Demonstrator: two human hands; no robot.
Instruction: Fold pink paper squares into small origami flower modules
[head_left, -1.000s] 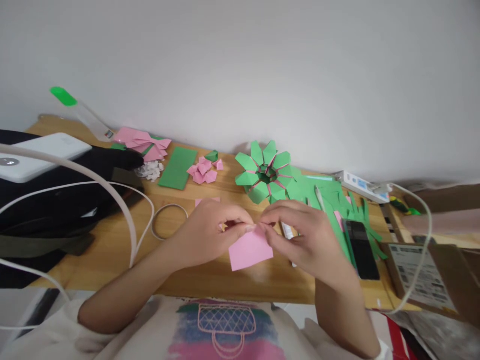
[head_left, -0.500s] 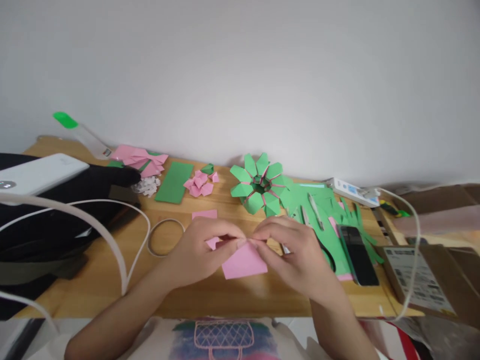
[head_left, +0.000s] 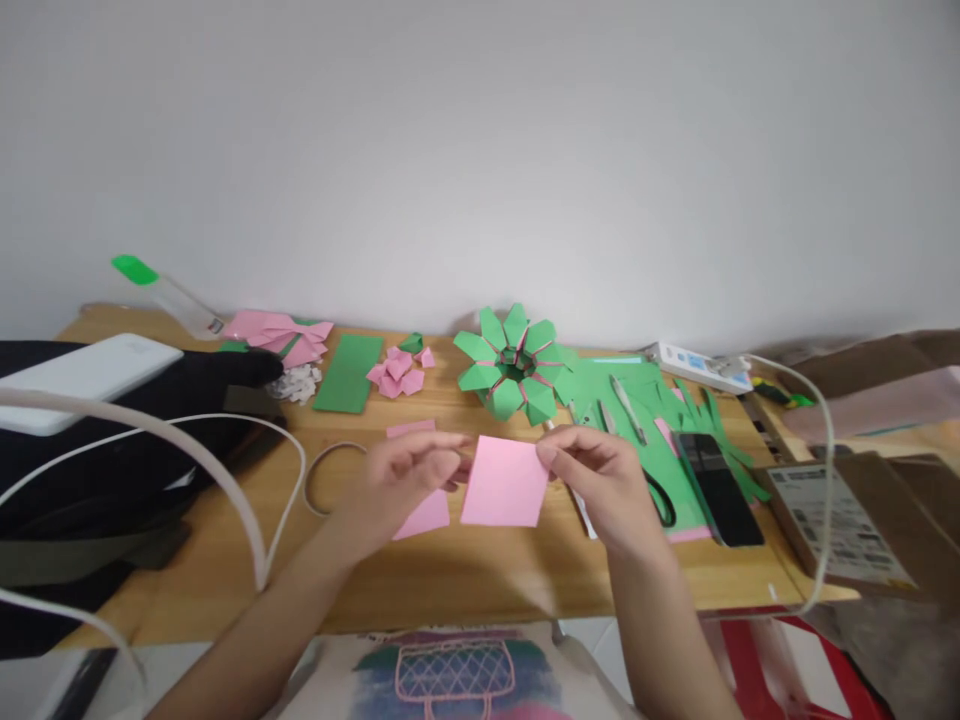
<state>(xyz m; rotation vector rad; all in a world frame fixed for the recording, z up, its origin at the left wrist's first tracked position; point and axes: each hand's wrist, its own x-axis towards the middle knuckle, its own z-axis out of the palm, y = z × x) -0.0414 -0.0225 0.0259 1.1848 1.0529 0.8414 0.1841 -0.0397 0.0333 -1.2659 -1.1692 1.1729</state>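
Observation:
A square of pink paper [head_left: 504, 483] is raised above the table in front of me. My right hand [head_left: 600, 480] pinches its upper right corner between thumb and fingers. My left hand [head_left: 409, 485] is at the paper's left edge with fingers stretched out and thumb apart from the sheet; whether its fingertips touch the edge I cannot tell. Another pink sheet [head_left: 421, 515] lies on the table, partly covered by my left hand. Beyond my hands stands a green paper flower shape [head_left: 514, 365] with several petals and pink edges.
Folded pink pieces [head_left: 396, 373] and a green card [head_left: 349, 374] lie at the back, left of the flower shape. A tape ring [head_left: 309, 480] sits near my left wrist. On the right are green sheets [head_left: 637, 400], a phone [head_left: 718, 490] and a power strip [head_left: 701, 368]. White cables [head_left: 225, 500] cross the left side.
Both hands were pinching the pink paper together at its top edge. Now the left hand has loosened and moved left, and the right hand holds the paper up, tilted toward me.

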